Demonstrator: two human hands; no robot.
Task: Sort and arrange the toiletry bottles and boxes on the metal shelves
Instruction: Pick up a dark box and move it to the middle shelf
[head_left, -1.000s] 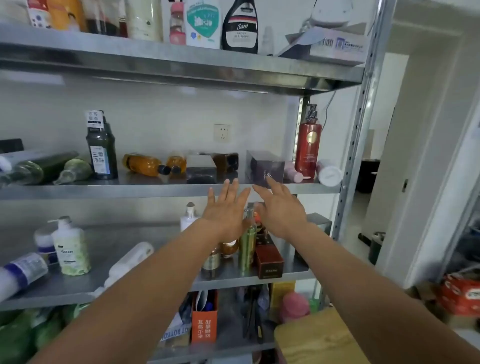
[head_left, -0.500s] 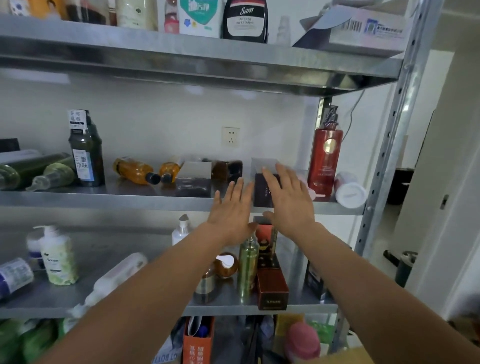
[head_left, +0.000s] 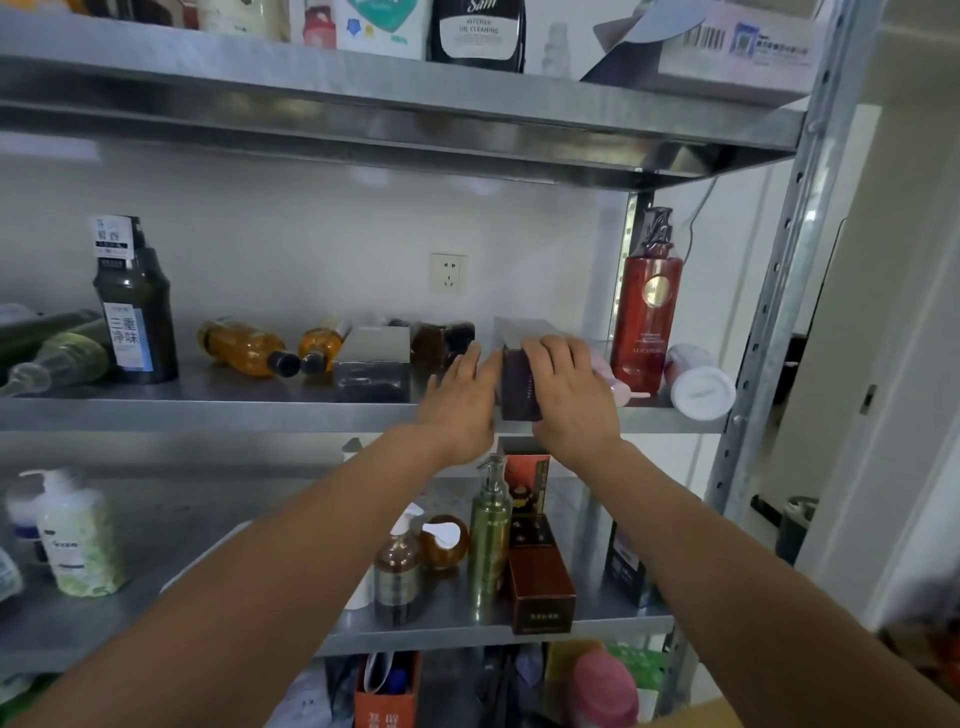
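A dark purple box (head_left: 519, 387) stands at the front of the middle metal shelf (head_left: 208, 410). My left hand (head_left: 462, 402) lies flat against its left side with straight fingers. My right hand (head_left: 569, 392) holds its right side, fingers curled over the top edge. To the right stand a tall red pump bottle (head_left: 647, 312), a pink bottle (head_left: 618, 389) lying partly hidden behind my right hand, and a white-capped bottle (head_left: 698, 384) on its side. Left of the box sit a silver box (head_left: 371, 364) and lying amber bottles (head_left: 244, 348).
A dark green bottle (head_left: 135, 306) stands at the left of the middle shelf beside lying green bottles. The lower shelf holds a green-gold pump bottle (head_left: 488, 540), a brown box (head_left: 540, 590) and a white pump bottle (head_left: 78, 535). The shelf upright (head_left: 769, 332) bounds the right side.
Both hands have risen from in front of the shelf edge to the purple box; the right hand's fingers have curled onto it. The camera has moved closer.
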